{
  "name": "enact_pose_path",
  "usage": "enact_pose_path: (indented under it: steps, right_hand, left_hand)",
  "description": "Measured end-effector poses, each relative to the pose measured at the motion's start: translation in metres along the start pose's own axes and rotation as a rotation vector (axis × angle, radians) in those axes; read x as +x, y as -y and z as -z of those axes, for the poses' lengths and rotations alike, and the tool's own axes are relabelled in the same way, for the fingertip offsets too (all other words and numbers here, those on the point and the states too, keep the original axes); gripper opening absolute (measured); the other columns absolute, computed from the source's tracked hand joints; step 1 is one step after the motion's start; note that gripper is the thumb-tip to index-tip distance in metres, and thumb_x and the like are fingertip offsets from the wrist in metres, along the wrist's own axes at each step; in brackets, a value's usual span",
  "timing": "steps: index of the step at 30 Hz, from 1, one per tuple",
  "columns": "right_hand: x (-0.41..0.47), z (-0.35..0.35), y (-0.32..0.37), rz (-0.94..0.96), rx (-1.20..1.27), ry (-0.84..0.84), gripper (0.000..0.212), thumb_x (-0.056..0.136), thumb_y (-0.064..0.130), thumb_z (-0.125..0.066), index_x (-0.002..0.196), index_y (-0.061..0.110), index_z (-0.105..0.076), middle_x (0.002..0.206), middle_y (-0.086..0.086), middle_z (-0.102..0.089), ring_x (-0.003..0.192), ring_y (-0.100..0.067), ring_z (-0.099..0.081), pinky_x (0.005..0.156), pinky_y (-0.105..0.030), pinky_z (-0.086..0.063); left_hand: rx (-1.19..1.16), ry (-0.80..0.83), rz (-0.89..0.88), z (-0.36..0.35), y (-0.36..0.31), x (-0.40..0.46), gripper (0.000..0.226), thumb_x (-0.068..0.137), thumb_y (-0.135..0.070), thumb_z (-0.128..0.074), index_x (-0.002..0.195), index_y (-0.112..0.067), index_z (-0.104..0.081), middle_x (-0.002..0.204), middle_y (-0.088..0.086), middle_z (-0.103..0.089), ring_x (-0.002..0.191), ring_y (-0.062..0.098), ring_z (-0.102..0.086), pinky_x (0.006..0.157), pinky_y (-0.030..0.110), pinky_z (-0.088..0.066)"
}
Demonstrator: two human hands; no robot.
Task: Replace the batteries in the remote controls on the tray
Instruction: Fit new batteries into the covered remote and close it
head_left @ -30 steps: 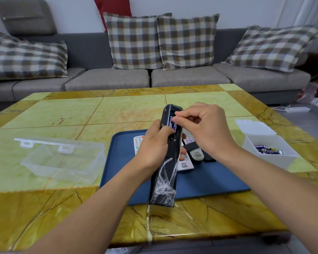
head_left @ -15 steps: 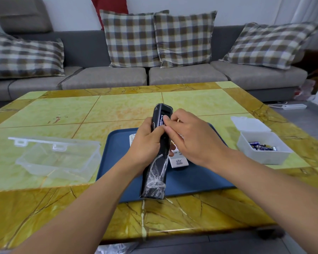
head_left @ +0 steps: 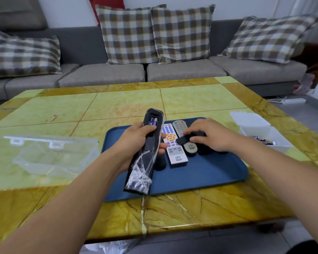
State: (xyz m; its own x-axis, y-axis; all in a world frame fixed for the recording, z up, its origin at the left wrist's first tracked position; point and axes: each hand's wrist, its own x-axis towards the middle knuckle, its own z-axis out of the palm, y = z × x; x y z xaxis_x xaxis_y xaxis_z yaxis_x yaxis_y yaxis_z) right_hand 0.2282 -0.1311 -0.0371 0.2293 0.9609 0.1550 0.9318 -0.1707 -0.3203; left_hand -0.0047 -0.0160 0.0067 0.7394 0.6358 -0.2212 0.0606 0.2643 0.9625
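A: status on the black remote?

B: left hand [head_left: 136, 142] grips the black remote [head_left: 147, 149] at frame centre, back side up, tilted with its top end toward the sofa; fingers curled round the body, fingertips showing on its right edge, thumb on the left edge just below the open battery bay; two batteries [head_left: 153, 122] sit side by side in the bay near the top; lower end is wrapped in crinkled clear plastic and hangs over the near edge of the blue tray [head_left: 209, 173].

A: right hand?

B: right hand [head_left: 207, 136] is down on the tray, right of centre; fingers curled, pinching a flat black cover piece [head_left: 186, 139]; the piece sticks out left past the fingertips and lies over the grey remote [head_left: 184, 136]; cannot tell if it's lifted or resting.

A: other remotes?

B: white remote [head_left: 173, 145] with coloured buttons lies flat on the tray, between the black remote and the grey one, just beside both; a dark remote [head_left: 160, 163] is partly hidden under the held one; more dark shapes under the right hand, too hidden to identify.

A: spares?

B: white box [head_left: 264, 132], right edge of frame, on the table [head_left: 117, 105], lid open behind it; batteries inside, near the right wrist; clear plastic box [head_left: 53, 153] at left of frame, well apart from the tray.
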Motion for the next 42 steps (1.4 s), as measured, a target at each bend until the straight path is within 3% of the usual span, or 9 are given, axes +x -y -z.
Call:
enact_pose_path:
  steps: [5,8,10,14,17,22,30,36,42]
  right_hand:
    - [-0.001,0.001,0.006,-0.059,0.088,-0.014,0.022,0.088,0.017,-0.073,0.109,0.021,-0.07,0.097,0.005,-0.06,0.09,-0.014,-0.054,0.08,-0.024,-0.042]
    - [-0.003,0.005,0.007,-0.106,0.244,-0.028,0.019,0.085,0.006,-0.075,0.093,0.018,-0.063,0.09,0.006,-0.064,0.079,-0.012,-0.056,0.069,-0.013,-0.042]
    - [-0.004,0.012,0.011,-0.132,0.338,-0.036,0.023,0.085,0.001,-0.073,0.086,0.02,-0.061,0.084,0.005,-0.065,0.072,-0.006,-0.057,0.068,-0.015,-0.042]
    - [-0.005,0.033,0.04,-0.222,0.844,-0.156,0.02,0.087,-0.003,-0.069,0.104,0.007,-0.066,0.073,-0.003,-0.066,0.056,-0.006,-0.055,0.055,-0.017,-0.045]
    - [-0.004,0.034,0.073,-0.249,1.231,-0.095,0.025,0.087,-0.001,-0.068,0.111,0.005,-0.067,0.075,-0.006,-0.065,0.059,-0.011,-0.056,0.058,-0.019,-0.053]
    - [-0.004,0.035,0.094,-0.286,1.335,-0.078,0.015,0.09,0.001,-0.064,0.103,0.006,-0.07,0.085,-0.007,-0.071,0.065,-0.015,-0.058,0.063,-0.02,-0.056]
    - [-0.007,0.037,0.109,-0.318,1.291,-0.122,0.016,0.093,0.001,-0.062,0.105,0.006,-0.07,0.09,-0.012,-0.069,0.069,-0.016,-0.063,0.064,-0.023,-0.058]
    - [-0.004,0.033,0.124,-0.467,1.538,-0.278,0.006,0.09,-0.002,-0.066,0.096,-0.003,-0.068,0.09,-0.018,-0.07,0.072,-0.022,-0.07,0.067,-0.025,-0.062]
    - [-0.001,0.019,0.137,-0.614,1.454,-0.291,0.008,0.085,0.008,-0.075,0.093,0.005,-0.075,0.089,-0.011,-0.075,0.067,-0.017,-0.068,0.052,-0.018,-0.052]
  left_hand:
    - [0.007,0.025,0.012,0.007,0.001,0.003,0.017,0.105,-0.015,-0.048,0.12,-0.009,-0.054,0.098,0.02,-0.074,0.071,0.031,-0.072,0.068,0.042,-0.062]
    - [0.011,0.04,0.008,0.009,0.001,0.005,0.019,0.105,-0.014,-0.048,0.123,-0.013,-0.054,0.099,0.019,-0.075,0.073,0.031,-0.072,0.07,0.043,-0.062]
    - [0.015,0.044,0.011,0.009,0.001,0.005,0.019,0.105,-0.015,-0.048,0.123,-0.014,-0.054,0.099,0.019,-0.075,0.072,0.03,-0.072,0.069,0.042,-0.062]
    - [0.017,0.035,0.024,0.006,0.001,0.003,0.026,0.106,-0.028,-0.048,0.121,-0.01,-0.058,0.098,0.02,-0.074,0.067,0.027,-0.07,0.064,0.039,-0.06]
    - [-0.019,0.039,0.074,0.005,0.001,0.003,0.066,0.102,-0.059,-0.036,0.106,-0.001,-0.069,0.087,0.022,-0.071,0.065,0.03,-0.066,0.069,0.04,-0.057]
    - [-0.041,-0.003,0.012,0.004,0.002,0.004,0.076,0.1,-0.065,-0.03,0.118,-0.001,-0.068,0.084,0.021,-0.072,0.066,0.029,-0.069,0.058,0.034,-0.057]
    - [-0.067,-0.013,-0.118,-0.001,-0.001,-0.001,0.055,0.106,-0.048,-0.036,0.125,-0.003,-0.061,0.093,0.02,-0.069,0.062,0.023,-0.069,0.054,0.03,-0.056]
    - [0.002,-0.011,-0.233,-0.007,-0.001,-0.003,0.019,0.105,-0.029,-0.049,0.12,-0.02,-0.058,0.103,0.013,-0.069,0.077,0.025,-0.069,0.067,0.04,-0.061]
    - [0.057,0.008,-0.28,-0.011,0.003,-0.005,0.017,0.107,-0.029,-0.043,0.119,-0.021,-0.054,0.109,0.013,-0.067,0.088,0.024,-0.071,0.081,0.046,-0.062]
